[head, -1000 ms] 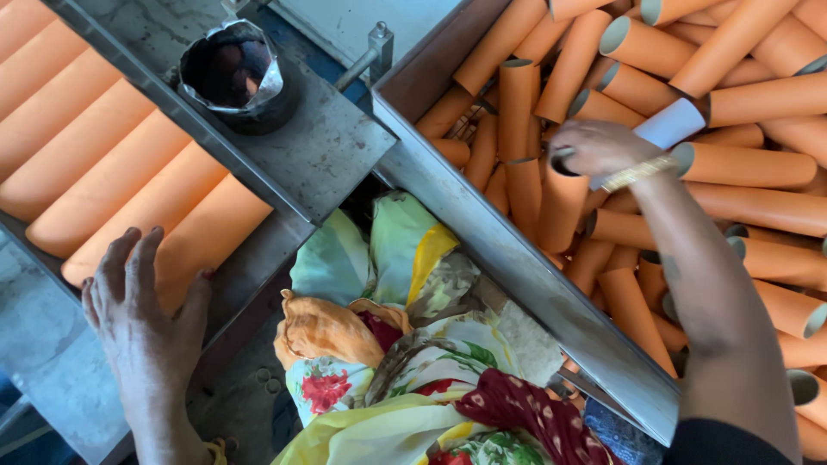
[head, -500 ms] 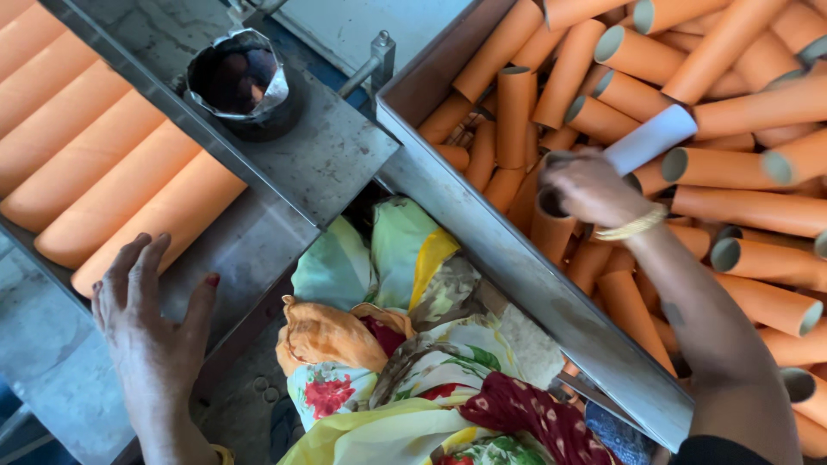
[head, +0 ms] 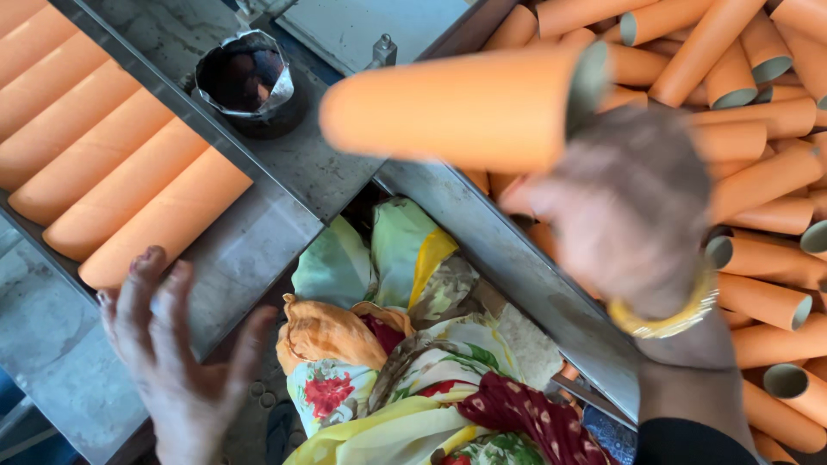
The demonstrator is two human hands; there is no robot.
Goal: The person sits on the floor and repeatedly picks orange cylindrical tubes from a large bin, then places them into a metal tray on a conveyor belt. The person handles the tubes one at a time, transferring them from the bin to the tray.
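- Your right hand (head: 633, 207), blurred, grips an orange tube (head: 448, 108) lifted above the bin of tubes (head: 775, 181) on the right.
- Your left hand (head: 177, 362) lies flat, fingers spread, on the metal worktop (head: 258, 250) near the tube row (head: 112, 172).

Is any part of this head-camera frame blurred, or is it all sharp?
Head view: the right hand and the orange tube it holds are smeared by motion; the left hand, metal frame and patterned cloth are sharp; lighting is even.
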